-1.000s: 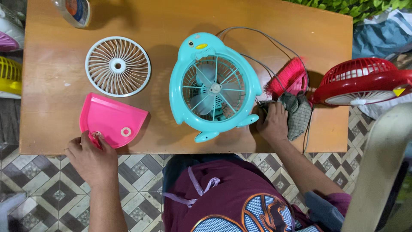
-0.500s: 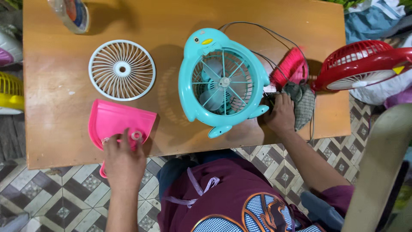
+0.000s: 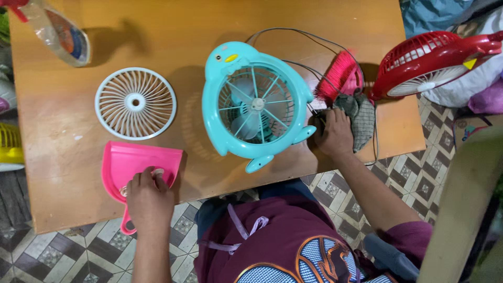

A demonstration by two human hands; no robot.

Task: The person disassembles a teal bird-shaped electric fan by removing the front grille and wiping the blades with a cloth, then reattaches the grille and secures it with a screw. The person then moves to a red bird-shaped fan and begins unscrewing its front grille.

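With the left hand (image 3: 149, 196) pressed flat on the pink dustpan (image 3: 137, 169) overhanging the table's near edge and the right hand (image 3: 332, 137) curled over the grey cloth (image 3: 361, 118), the dustpan could be tipped off.

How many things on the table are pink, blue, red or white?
Pink: 2, the dustpan and the brush
Blue: 1, the penguin fan
Red: 1, the red fan
White: 1, the fan grille
Total: 5
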